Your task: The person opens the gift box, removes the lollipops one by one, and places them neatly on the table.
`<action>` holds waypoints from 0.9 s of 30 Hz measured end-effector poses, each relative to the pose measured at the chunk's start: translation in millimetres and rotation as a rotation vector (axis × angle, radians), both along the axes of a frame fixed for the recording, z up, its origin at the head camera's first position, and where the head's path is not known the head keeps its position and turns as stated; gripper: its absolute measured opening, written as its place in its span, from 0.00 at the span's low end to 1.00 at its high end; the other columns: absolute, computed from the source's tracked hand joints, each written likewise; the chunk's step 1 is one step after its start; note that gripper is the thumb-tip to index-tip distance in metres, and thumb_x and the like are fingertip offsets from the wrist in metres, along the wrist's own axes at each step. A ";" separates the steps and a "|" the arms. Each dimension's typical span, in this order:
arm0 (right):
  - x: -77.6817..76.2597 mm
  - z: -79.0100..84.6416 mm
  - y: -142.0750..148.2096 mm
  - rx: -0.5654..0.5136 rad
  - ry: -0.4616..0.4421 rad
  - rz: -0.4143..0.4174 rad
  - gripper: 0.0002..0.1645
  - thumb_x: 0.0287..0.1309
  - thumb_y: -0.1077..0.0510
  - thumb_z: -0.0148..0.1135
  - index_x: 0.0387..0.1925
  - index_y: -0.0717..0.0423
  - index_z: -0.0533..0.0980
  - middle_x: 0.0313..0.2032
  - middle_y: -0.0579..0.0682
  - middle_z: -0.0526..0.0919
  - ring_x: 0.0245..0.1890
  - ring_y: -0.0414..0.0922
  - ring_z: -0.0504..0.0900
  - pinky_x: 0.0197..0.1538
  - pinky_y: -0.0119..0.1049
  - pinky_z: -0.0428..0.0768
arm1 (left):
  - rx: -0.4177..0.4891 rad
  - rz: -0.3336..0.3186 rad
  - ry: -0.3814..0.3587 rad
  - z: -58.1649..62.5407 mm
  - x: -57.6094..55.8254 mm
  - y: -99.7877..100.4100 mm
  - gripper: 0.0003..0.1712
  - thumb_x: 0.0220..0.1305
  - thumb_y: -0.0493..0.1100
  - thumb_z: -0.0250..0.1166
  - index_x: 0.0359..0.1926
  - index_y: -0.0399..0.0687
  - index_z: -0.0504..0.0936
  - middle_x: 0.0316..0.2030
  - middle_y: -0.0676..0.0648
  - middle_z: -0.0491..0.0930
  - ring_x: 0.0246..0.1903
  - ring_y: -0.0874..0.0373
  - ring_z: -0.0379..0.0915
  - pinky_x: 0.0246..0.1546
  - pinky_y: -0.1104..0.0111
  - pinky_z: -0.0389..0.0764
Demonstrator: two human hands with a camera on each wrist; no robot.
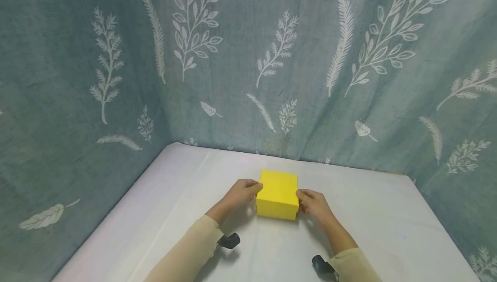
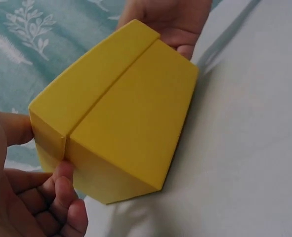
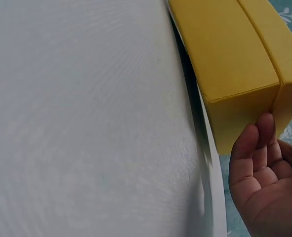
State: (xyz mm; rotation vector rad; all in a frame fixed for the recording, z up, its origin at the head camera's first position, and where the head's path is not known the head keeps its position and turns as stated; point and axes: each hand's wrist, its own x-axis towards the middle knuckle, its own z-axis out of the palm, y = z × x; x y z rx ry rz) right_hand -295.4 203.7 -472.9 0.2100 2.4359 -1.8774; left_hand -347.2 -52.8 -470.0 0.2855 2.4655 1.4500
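Note:
A yellow box [image 1: 276, 210] with a fitted yellow lid [image 1: 278, 187] sits on the white table, in the middle of the head view. On its left side my left hand [image 1: 240, 192] pinches the lid, thumb on the lid and fingertips at its lower edge. My right hand [image 1: 313, 203] holds the lid's opposite side the same way. The left wrist view shows the seam between lid and box body [image 2: 141, 108]. In the right wrist view, fingertips [image 3: 266, 123] touch just below that seam. The box's inside is hidden by the lid.
The white table [image 1: 372, 221] stretches out around the box. Blue-green cloth [image 1: 240, 57] with white leaf prints hangs behind the table and along its sides. A dark wrist device [image 1: 229, 241] sits below the left sleeve, and another dark device [image 1: 322, 265] is by the right one.

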 end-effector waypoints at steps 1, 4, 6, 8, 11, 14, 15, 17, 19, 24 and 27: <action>0.5 -0.6 -0.2 -0.001 0.002 -0.003 0.28 0.68 0.49 0.58 0.57 0.68 0.74 0.38 0.55 0.81 0.31 0.46 0.79 0.36 0.36 0.80 | 0.003 0.001 0.001 -1.0 1.0 -0.5 0.37 0.65 0.65 0.58 0.58 0.39 0.77 0.40 0.48 0.80 0.38 0.54 0.75 0.46 0.55 0.76; 2.8 -1.8 -0.3 -0.001 0.008 -0.016 0.28 0.67 0.49 0.58 0.57 0.68 0.74 0.38 0.55 0.81 0.31 0.45 0.79 0.36 0.36 0.80 | 0.017 -0.003 0.002 -3.4 4.3 -0.4 0.36 0.65 0.65 0.58 0.58 0.39 0.77 0.39 0.49 0.80 0.37 0.54 0.74 0.44 0.56 0.76; 4.5 -1.8 -0.2 -0.016 0.010 -0.034 0.27 0.67 0.50 0.59 0.56 0.68 0.74 0.38 0.55 0.81 0.30 0.45 0.79 0.36 0.36 0.80 | 0.022 -0.008 0.004 -4.0 6.1 0.5 0.37 0.65 0.65 0.58 0.58 0.39 0.77 0.37 0.49 0.79 0.36 0.55 0.74 0.43 0.58 0.76; 5.8 -2.1 0.2 -0.031 0.009 -0.044 0.27 0.67 0.50 0.59 0.56 0.68 0.74 0.37 0.54 0.81 0.30 0.45 0.79 0.36 0.36 0.80 | 0.034 -0.010 0.014 -3.9 7.4 1.7 0.36 0.66 0.64 0.58 0.58 0.38 0.78 0.36 0.49 0.79 0.35 0.55 0.74 0.41 0.59 0.76; 6.5 -1.6 -0.1 -0.077 0.018 -0.051 0.27 0.66 0.51 0.61 0.57 0.68 0.74 0.37 0.53 0.81 0.31 0.45 0.79 0.36 0.35 0.80 | 0.058 0.011 0.026 -2.7 8.1 3.2 0.34 0.67 0.62 0.58 0.57 0.39 0.78 0.35 0.49 0.79 0.34 0.55 0.73 0.38 0.60 0.76; 6.3 0.3 -2.2 -0.130 0.031 -0.047 0.27 0.67 0.52 0.60 0.59 0.67 0.73 0.39 0.54 0.81 0.33 0.45 0.79 0.39 0.35 0.81 | 0.071 0.038 0.028 -2.1 7.4 5.1 0.31 0.68 0.59 0.56 0.58 0.39 0.77 0.37 0.49 0.80 0.35 0.55 0.74 0.39 0.60 0.77; 5.5 0.0 -2.8 -0.152 0.032 -0.043 0.27 0.67 0.52 0.60 0.60 0.67 0.72 0.40 0.54 0.81 0.34 0.45 0.79 0.39 0.35 0.81 | 0.072 0.049 0.025 -1.9 7.3 5.6 0.31 0.69 0.58 0.56 0.59 0.39 0.77 0.39 0.49 0.80 0.36 0.55 0.74 0.40 0.59 0.77; 3.5 -1.6 -4.6 -0.175 0.023 -0.030 0.28 0.67 0.52 0.59 0.60 0.67 0.71 0.41 0.56 0.80 0.34 0.46 0.79 0.40 0.37 0.82 | 0.064 0.059 0.023 -1.7 7.0 5.4 0.31 0.69 0.57 0.55 0.60 0.39 0.76 0.42 0.49 0.80 0.37 0.55 0.75 0.42 0.58 0.78; 1.7 -4.3 -6.1 -0.163 0.001 -0.015 0.30 0.66 0.49 0.60 0.60 0.68 0.71 0.43 0.56 0.81 0.36 0.46 0.81 0.41 0.39 0.83 | 0.059 0.063 0.024 -0.3 7.4 4.3 0.30 0.69 0.57 0.55 0.61 0.38 0.76 0.43 0.49 0.80 0.38 0.55 0.75 0.43 0.57 0.78; 2.0 -7.6 -7.9 -0.137 -0.064 0.025 0.34 0.66 0.44 0.59 0.56 0.71 0.71 0.45 0.59 0.81 0.40 0.49 0.82 0.42 0.44 0.84 | 0.052 0.060 0.024 3.4 9.3 2.7 0.30 0.69 0.57 0.54 0.60 0.39 0.76 0.39 0.50 0.80 0.36 0.54 0.74 0.41 0.58 0.77; 3.0 -6.2 -6.4 -0.211 -0.077 0.041 0.33 0.66 0.46 0.58 0.56 0.73 0.69 0.46 0.59 0.80 0.42 0.49 0.81 0.44 0.45 0.83 | 0.049 0.064 0.022 3.3 8.7 4.5 0.30 0.69 0.56 0.53 0.61 0.38 0.76 0.36 0.49 0.80 0.34 0.55 0.74 0.40 0.59 0.76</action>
